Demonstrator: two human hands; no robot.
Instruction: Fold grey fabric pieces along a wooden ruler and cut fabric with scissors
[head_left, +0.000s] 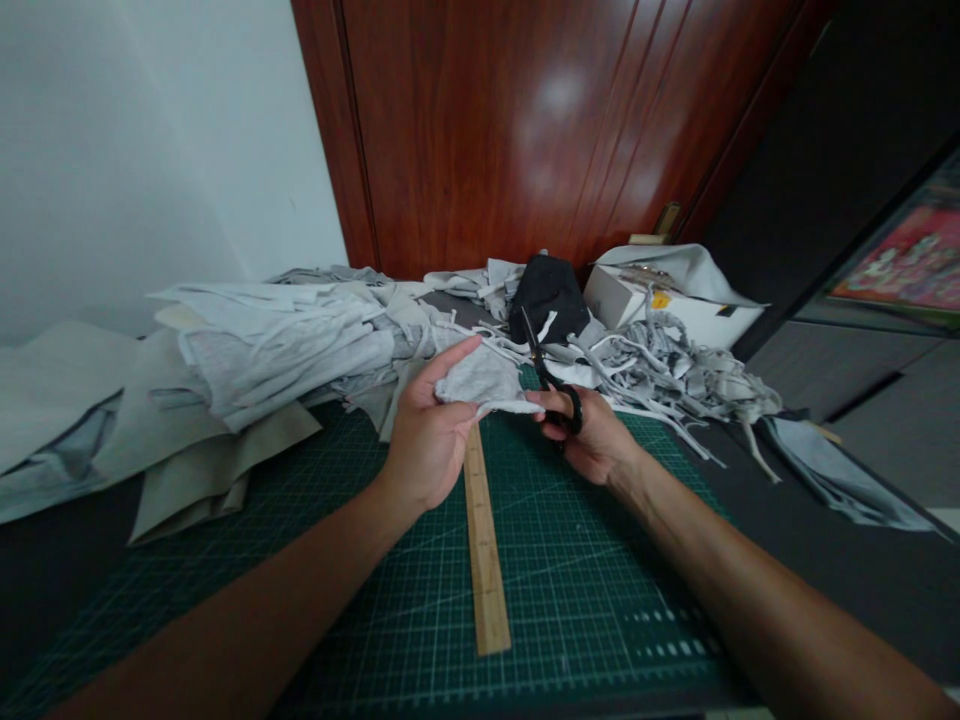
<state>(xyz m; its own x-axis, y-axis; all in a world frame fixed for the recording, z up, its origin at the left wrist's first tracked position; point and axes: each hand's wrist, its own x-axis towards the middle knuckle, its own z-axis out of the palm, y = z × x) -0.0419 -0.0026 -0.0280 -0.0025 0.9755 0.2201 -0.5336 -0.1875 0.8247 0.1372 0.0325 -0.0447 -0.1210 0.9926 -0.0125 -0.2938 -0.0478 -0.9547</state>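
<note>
My left hand [433,438] grips a small piece of light grey fabric [484,378] between thumb and fingers, held up over the cutting mat. Black-handled scissors [546,372] hang on the fingers of my right hand [592,432], their blades pointing up and away from me. A fingertip of that hand also touches the fabric's right edge. Below the hands, a wooden ruler [487,560] lies lengthwise on the green gridded cutting mat [375,610].
Folded grey cloth [292,345] is piled at the left, beside stiff paper-like sheets [217,470]. Behind the hands sit a black bundle [551,295] and a white box [667,300]. Tangled fabric strips [675,365] spread to the right. A reddish wooden door [525,130] stands behind.
</note>
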